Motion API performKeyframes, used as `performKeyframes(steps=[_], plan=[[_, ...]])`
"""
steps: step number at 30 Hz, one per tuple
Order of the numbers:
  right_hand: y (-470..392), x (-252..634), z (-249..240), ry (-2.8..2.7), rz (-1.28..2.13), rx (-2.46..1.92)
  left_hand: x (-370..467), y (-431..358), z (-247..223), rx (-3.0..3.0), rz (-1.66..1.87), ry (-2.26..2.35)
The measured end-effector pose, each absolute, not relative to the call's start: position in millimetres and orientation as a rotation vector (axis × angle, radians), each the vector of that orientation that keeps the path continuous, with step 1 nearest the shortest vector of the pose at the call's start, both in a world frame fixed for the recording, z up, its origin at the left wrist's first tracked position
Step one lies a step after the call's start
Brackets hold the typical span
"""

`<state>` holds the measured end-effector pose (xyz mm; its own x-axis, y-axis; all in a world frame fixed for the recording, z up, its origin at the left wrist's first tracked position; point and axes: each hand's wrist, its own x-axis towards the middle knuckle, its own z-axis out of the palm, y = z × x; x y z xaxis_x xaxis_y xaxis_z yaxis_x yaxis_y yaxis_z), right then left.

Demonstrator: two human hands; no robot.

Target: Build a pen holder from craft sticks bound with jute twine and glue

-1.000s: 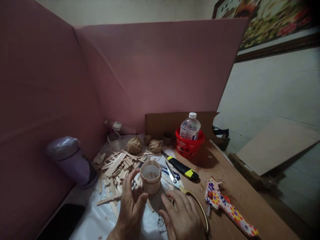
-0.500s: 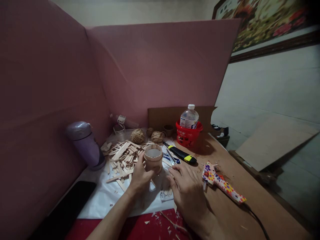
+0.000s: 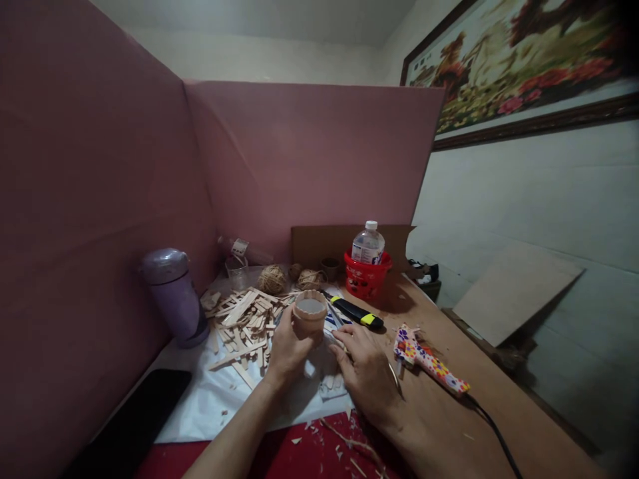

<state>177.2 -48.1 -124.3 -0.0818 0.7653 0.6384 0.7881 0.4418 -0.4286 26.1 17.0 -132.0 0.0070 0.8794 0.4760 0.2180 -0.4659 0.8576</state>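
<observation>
My left hand [image 3: 285, 346] grips a small round cup clad in wooden sticks [image 3: 310, 313], held a little above the white sheet [image 3: 210, 399]. My right hand [image 3: 365, 372] rests flat on the sheet's right edge, fingers spread, beside scissors [image 3: 333, 318] and a black and yellow utility knife [image 3: 355, 311]. A heap of loose wooden sticks [image 3: 242, 319] lies just left of the cup.
A flowered glue gun [image 3: 430, 359] with its cord lies to the right on the brown table. Behind are two twine balls [image 3: 272, 279], a red bucket [image 3: 365, 283] with a water bottle [image 3: 367, 243], and a purple flask [image 3: 172, 296] at left. A dark phone [image 3: 134, 426] lies near left. Pink boards wall the back.
My left hand closed around the stick cup and lifted it slightly. The view pulled back and up, so more of my arms and the red surface show.
</observation>
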Motion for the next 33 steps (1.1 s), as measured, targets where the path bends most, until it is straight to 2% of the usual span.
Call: performKeyframes(steps=[8, 14, 20, 24, 29, 33], plan=[[-43, 180, -132, -1.840, -0.018, -1.319, 9, 18, -125, 1.635, 1.638, 1.213], [-45, 179, -131, -1.830, -0.018, -1.305, -24, 29, -118, 1.518, 1.888, 1.541], [-45, 172, -105, -1.790, 0.169, -1.354, -18, 29, -126, 1.943, 1.574, 1.751], [-41, 166, -88, -1.827, 0.090, -1.411, -9, 23, -130, 2.224, 1.288, 1.809], [-34, 163, -105, -1.807, -0.103, -1.382, -11, 25, -135, 2.384, 1.075, 1.921], [-32, 163, -123, -1.841, -0.087, -1.359, -12, 28, -138, 2.428, 0.993, 1.952]])
